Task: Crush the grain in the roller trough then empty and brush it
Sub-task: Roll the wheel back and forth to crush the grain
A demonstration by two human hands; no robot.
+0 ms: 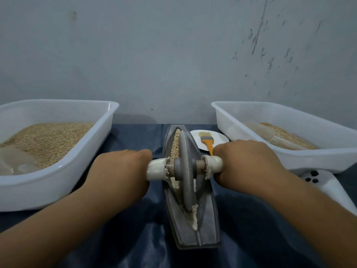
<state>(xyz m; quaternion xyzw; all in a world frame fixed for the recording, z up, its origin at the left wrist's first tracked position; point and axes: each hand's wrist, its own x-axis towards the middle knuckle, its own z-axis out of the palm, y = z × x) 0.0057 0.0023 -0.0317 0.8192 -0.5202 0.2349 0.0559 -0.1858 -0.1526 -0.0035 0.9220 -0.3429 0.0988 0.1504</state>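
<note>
White tub (58, 171) of grain outside the left hand (123, 169); second tub (289, 157) with less grain outside the right hand (249, 161). Brush (207, 141) on a small plate (220, 137) just beyond the right hand. White controller (326, 184) near the right forearm. Both hands curled tight round the white handles (213, 164) of the roller wheel (186, 171), which stands between them in the trough (204, 229). Crushed grain (175, 144) lies in the groove on the blue-covered worktop (135, 238).

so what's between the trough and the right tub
In the head view, a white plate carrying an orange brush, beside the trough and short of the right tub.
</note>
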